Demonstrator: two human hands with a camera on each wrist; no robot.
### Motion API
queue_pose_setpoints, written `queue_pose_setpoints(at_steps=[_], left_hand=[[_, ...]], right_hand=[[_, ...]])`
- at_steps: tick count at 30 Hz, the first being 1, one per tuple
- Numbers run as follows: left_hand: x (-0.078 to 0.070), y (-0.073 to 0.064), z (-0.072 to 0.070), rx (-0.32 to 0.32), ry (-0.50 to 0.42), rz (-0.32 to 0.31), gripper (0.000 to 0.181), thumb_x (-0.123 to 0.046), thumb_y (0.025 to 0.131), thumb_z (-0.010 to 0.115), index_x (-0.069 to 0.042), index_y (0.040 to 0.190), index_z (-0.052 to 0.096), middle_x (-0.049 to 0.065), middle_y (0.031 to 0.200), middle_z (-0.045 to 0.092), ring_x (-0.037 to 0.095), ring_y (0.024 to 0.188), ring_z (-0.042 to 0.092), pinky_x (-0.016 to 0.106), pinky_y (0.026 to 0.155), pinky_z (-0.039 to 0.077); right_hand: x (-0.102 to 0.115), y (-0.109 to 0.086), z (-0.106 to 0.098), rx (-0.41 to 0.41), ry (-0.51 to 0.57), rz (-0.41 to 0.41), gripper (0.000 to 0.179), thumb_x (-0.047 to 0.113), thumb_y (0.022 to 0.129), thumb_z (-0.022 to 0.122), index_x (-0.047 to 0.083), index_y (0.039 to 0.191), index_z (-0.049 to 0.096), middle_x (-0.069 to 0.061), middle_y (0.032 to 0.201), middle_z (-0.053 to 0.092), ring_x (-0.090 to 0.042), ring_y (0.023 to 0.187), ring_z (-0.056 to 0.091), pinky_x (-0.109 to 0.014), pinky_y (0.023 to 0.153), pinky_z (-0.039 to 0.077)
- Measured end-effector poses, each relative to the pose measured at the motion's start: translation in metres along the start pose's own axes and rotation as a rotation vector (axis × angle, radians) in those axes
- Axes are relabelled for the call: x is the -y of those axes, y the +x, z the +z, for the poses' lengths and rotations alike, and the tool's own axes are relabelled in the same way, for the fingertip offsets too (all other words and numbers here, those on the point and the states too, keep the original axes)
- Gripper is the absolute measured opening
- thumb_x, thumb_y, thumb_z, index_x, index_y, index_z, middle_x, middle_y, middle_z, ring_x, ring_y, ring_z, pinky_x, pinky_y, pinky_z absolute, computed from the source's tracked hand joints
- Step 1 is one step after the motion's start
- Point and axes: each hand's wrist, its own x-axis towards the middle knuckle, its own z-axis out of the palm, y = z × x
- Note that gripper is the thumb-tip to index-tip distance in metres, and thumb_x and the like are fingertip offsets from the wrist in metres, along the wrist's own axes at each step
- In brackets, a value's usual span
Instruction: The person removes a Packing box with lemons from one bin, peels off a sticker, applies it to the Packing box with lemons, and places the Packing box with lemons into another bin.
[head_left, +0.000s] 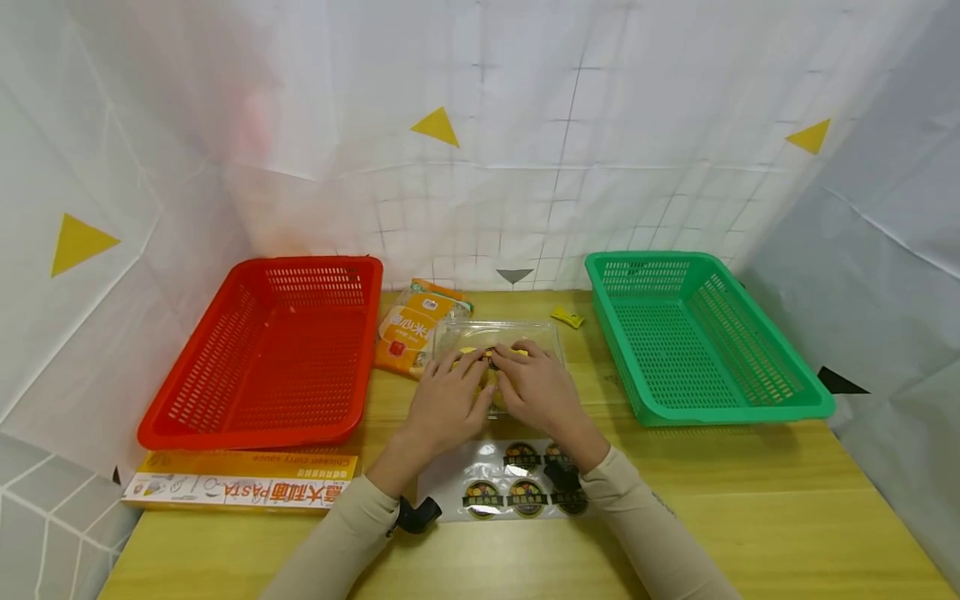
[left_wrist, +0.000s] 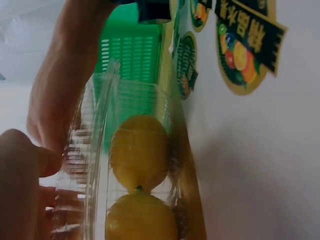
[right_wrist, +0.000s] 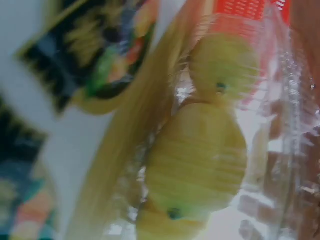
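Observation:
A clear plastic clamshell box (head_left: 553, 335) stands closed at the middle of the table, with round yellow fruits (left_wrist: 139, 152) inside. My left hand (head_left: 447, 402) lies on its lid from the left, fingers extended. From the right, my right hand (head_left: 542, 387) rests on the same lid, its fingertips close to the left ones. Between the fingertips shows a dark label (head_left: 491, 357) on the lid, partly covered. Nearer to me lies a white sheet of round black-and-gold fruit stickers (head_left: 482, 498), partly hidden by the right wrist's camera.
A red basket (head_left: 300, 375) stands left, a green basket (head_left: 675, 358) right. An orange food packet (head_left: 411, 329) lies behind the box, with a small yellow wrapped piece (head_left: 567, 317) to its right. The pasta box (head_left: 240, 483) lies before the red basket.

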Motion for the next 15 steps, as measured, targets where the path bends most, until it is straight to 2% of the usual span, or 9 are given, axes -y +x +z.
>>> queue_pose_setpoints(at_steps=[5,9,12,15], left_hand=[[0.002,0.002,0.0,-0.017,-0.038,0.013,0.04,-0.033,0.106,0.048,-0.007,0.132,0.064,0.01,0.15,0.054,0.034,0.139,0.044,0.055,0.113,0.035],[0.003,0.001,-0.001,-0.031,-0.072,0.027,0.035,-0.032,0.106,0.048,-0.006,0.122,0.065,0.012,0.147,0.056,0.033,0.138,0.046,0.055,0.113,0.035],[0.005,0.001,0.0,-0.065,-0.1,0.042,0.031,-0.03,0.104,0.05,-0.006,0.117,0.066,0.013,0.14,0.059,0.033,0.133,0.048,0.054,0.111,0.036],[0.007,0.001,0.002,-0.101,-0.11,0.057,0.029,-0.029,0.103,0.052,-0.008,0.114,0.067,0.012,0.132,0.061,0.032,0.129,0.051,0.053,0.109,0.038]], right_hand=[[-0.006,-0.004,0.002,-0.094,0.035,-0.106,0.035,0.022,0.101,0.057,0.003,0.122,0.077,-0.012,0.126,0.071,-0.035,0.114,0.062,-0.055,0.087,0.054],[-0.011,-0.006,0.005,-0.141,0.083,-0.154,0.033,0.024,0.101,0.058,0.003,0.116,0.079,-0.01,0.118,0.074,-0.03,0.108,0.064,-0.051,0.082,0.054],[-0.013,-0.007,0.007,-0.174,0.124,-0.183,0.031,0.024,0.099,0.06,0.004,0.11,0.081,-0.009,0.112,0.076,-0.029,0.103,0.066,-0.049,0.077,0.054],[-0.012,-0.006,0.009,-0.206,0.166,-0.193,0.028,0.022,0.098,0.061,0.004,0.102,0.083,-0.009,0.108,0.077,-0.031,0.1,0.068,-0.048,0.077,0.057]])
